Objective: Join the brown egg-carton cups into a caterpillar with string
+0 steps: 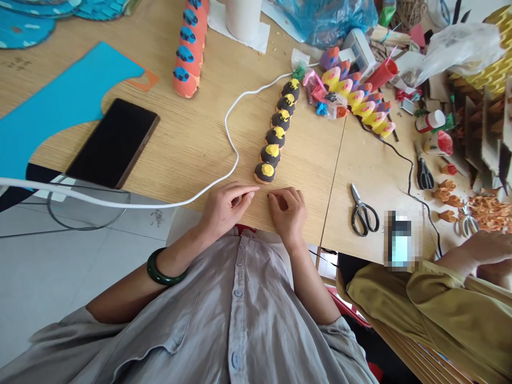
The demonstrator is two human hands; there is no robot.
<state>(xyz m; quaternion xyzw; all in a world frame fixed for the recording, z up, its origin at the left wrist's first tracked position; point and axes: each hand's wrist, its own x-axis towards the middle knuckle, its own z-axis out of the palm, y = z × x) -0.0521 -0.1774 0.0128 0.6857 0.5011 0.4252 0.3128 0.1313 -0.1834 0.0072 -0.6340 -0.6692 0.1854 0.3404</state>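
Observation:
My left hand (227,207), with a dark green bangle on its wrist, rests at the table's near edge, its index finger stretched out and its thumb apart from it. Facing it, my right hand (288,212) has thumb and index fingertips pressed together around a tiny dark speck too small to name. Just beyond both hands stands a row of rounded black pieces with yellow tops (267,172), running away from me. Neither hand touches the row.
A white cable (226,125) curves across the table (208,138). A phone (114,143) and blue sheet (68,96) lie left, an orange row (186,74) farther back. Scissors (362,213) lie right, near a person in olive clothing (420,298). Colourful pieces (356,98) and craft clutter fill the back right.

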